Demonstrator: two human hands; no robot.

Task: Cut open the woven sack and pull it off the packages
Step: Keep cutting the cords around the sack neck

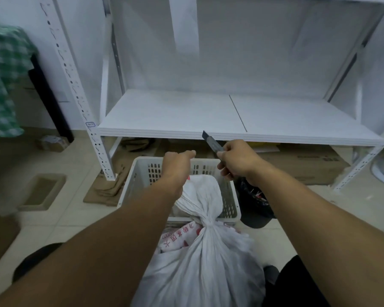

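- White metal shelving rack (175,116) is seen ahead, with flattened brown cardboard (308,160) lying beneath it.
- At bottom centre, between the two forearms, the white woven sack with red print (204,273) is stood on the floor. It is not yet cut.
- Its tied neck (208,222) is cinched shut, and the loose top is flared over into the white slotted plastic basket (138,178). The long axis runs from the person away toward the basket.
- Left hand (177,157) is held over the basket's far rim with fingers curled. Whether anything is pinched cannot be told.
- Right hand (237,160) is clamped round the grey utility knife (211,140), with the blade pointed up and away toward the shelf edge.
- The neck lies below both hands and nearer the person, roughly midway between them. The blade is turned away from it, so a pull back and down is judged needed.
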